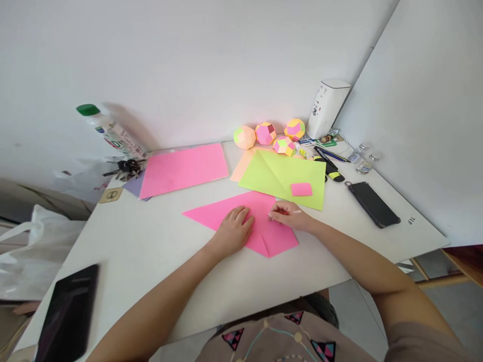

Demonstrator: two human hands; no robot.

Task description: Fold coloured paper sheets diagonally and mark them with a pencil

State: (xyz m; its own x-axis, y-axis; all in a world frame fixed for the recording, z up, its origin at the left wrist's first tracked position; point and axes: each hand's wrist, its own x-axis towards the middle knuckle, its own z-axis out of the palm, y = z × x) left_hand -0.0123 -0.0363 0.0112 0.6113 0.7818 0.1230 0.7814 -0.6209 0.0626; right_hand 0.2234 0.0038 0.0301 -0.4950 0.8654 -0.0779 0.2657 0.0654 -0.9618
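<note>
A folded sheet of pink paper (211,208) lies at the middle of the table, with creases showing near its front corner. My left hand (236,229) rests flat on it, fingers spread a little. Over the right part of the same sheet, my right hand (284,213) pinches a slim pen (297,211), its tip down at the paper. Most of the pen is hidden by the fingers. Behind the sheet lies a yellow-green paper (260,173) with a small pink paper piece (301,189) on top.
Pink sheets (184,168) lie at the back left near a bottle (116,136) and keys (128,168). Several paper balls (265,133) line the wall by a white container (327,108). A black phone (373,203) is at right, a tablet (70,311) at front left.
</note>
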